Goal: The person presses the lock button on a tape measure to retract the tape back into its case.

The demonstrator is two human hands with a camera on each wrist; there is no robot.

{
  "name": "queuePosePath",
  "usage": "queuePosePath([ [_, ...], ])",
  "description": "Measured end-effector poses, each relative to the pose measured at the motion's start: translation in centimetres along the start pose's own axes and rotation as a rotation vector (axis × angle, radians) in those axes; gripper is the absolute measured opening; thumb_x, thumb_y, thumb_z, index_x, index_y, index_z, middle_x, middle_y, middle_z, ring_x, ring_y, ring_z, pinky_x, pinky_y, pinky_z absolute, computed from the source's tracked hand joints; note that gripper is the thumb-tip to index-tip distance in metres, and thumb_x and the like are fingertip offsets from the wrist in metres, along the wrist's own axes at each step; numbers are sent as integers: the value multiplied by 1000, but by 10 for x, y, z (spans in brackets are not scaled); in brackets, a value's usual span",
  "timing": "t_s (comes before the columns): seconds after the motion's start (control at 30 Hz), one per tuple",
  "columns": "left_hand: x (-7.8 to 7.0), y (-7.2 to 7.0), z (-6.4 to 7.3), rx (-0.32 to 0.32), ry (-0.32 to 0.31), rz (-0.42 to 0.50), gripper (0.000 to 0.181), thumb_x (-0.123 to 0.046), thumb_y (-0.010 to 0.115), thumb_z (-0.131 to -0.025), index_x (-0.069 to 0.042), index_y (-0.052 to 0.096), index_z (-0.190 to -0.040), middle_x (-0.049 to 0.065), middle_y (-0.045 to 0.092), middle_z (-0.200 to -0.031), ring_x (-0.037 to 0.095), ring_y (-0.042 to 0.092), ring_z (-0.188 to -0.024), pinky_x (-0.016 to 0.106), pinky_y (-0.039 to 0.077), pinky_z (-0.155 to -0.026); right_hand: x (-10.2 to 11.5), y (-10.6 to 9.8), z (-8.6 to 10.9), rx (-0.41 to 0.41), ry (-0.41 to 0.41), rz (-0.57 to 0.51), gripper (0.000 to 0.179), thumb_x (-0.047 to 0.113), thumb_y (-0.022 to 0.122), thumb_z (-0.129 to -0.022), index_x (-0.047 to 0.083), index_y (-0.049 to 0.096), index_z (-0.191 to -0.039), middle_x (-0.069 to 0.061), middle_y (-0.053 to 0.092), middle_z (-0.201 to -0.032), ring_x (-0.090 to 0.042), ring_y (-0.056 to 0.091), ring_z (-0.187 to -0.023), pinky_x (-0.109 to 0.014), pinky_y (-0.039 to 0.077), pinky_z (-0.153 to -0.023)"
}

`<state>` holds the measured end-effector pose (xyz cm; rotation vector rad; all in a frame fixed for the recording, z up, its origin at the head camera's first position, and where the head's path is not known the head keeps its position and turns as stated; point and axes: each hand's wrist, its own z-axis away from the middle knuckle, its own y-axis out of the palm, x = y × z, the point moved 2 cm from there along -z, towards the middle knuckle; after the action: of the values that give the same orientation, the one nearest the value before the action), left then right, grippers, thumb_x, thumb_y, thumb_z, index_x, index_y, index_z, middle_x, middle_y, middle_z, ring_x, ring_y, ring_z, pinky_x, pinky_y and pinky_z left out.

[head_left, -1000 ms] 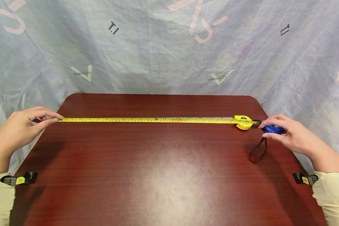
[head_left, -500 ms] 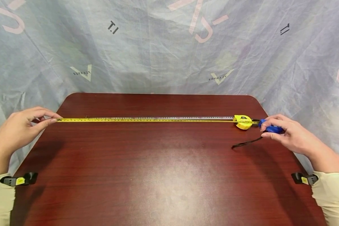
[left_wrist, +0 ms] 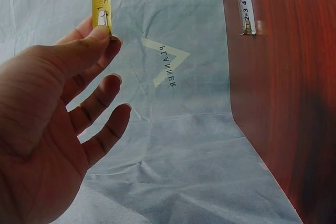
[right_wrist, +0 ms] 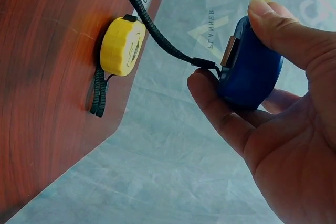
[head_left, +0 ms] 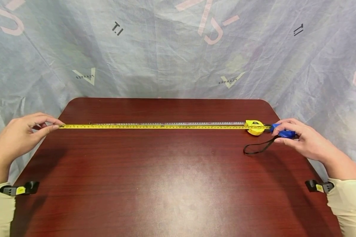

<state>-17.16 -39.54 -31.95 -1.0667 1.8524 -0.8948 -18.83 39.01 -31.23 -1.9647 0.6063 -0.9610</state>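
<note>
My right hand (head_left: 307, 140) grips a blue tape measure (right_wrist: 252, 69), thumb at the blade's exit and fingers around the case. A black wrist strap (head_left: 255, 153) dangles from it. Its yellow blade (head_left: 163, 126) stretches nearly straight across to my left hand (head_left: 26, 135), whose thumb and index finger pinch the hooked end. In the left wrist view the other fingers of that hand are spread loosely. Below the held blade a yellow tape measure (right_wrist: 123, 45) lies on the table, its white blade (head_left: 190, 123) drawn out leftward, with the end hook (left_wrist: 248, 32) on the tabletop.
The dark red wooden table (head_left: 172, 174) has rounded far corners. A grey printed cloth (head_left: 154, 49) hangs behind it and at both sides. The yellow tape's own black strap (right_wrist: 98, 93) lies on the table.
The blue tape measure and right hand have shifted slightly left and up. Its strap has swung leftward. The held blade twisted edge-on half a second ago and shows its face again now.
</note>
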Motion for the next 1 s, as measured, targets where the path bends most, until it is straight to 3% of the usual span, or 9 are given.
queuePosePath([
  [0.1, 0, 0, 0, 0, -1, -8, 12, -11, 77, -94, -20, 79, -101, -34, 56, -99, -18, 44, -76, 12, 39, -67, 1, 0, -1, -13, 33, -9, 44, -16, 83, -76, 13, 72, -108, 2, 59, -119, -3, 52, -103, -8, 41, -79],
  [0.23, -1, 1, -1, -1, 3, -10, 11, -11, 78, -94, -20, 79, -101, -34, 57, -99, -19, 44, -76, 13, 40, -68, 2, -2, -1, -24, 148, -42, 52, -11, 85, -77, 9, 64, -121, 8, 59, -113, -1, 56, -91, -11, 44, -71],
  [0.4, -1, 2, -2, -8, 12, 11, 13, -11, 78, -93, -21, 79, -101, -37, 56, -98, -19, 45, -76, 13, 40, -69, 1, -4, -1, -9, 232, -87, 64, -6, 87, -78, 10, 60, -134, 12, 57, -123, 9, 55, -98, -10, 45, -73],
  [0.53, 0, 2, -2, 2, -1, 14, 12, -13, 78, -94, -22, 79, -102, -36, 56, -98, -17, 45, -76, 13, 40, -68, -2, -5, 1, -1, 223, -71, 69, -6, 87, -78, 13, 62, -140, 17, 56, -129, 8, 55, -98, -7, 42, -78],
  [0.67, 0, 2, -3, 9, -14, 15, 11, -14, 78, -94, -22, 79, -102, -35, 57, -99, -15, 45, -75, 12, 40, -68, -4, -4, 4, 22, 167, -34, 71, -8, 86, -78, 11, 62, -142, 12, 56, -127, 2, 52, -101, -7, 37, -83],
  [0.8, -2, 5, -3, -3, 18, 19, 16, -10, 79, -92, -23, 79, -100, -31, 61, -98, -14, 46, -77, 12, 39, -68, -4, -3, 4, 41, 121, -2, 72, -8, 85, -78, 12, 61, -143, 7, 55, -126, -1, 49, -105, -8, 35, -84],
  [1.0, -5, 9, -3, -25, 76, 58, 25, -2, 81, -88, -24, 81, -100, -24, 66, -97, -14, 49, -80, 9, 39, -71, -1, -4, 2, 37, 118, -32, 71, -11, 83, -79, 12, 62, -142, 6, 56, -125, -2, 50, -106, -7, 36, -85],
])
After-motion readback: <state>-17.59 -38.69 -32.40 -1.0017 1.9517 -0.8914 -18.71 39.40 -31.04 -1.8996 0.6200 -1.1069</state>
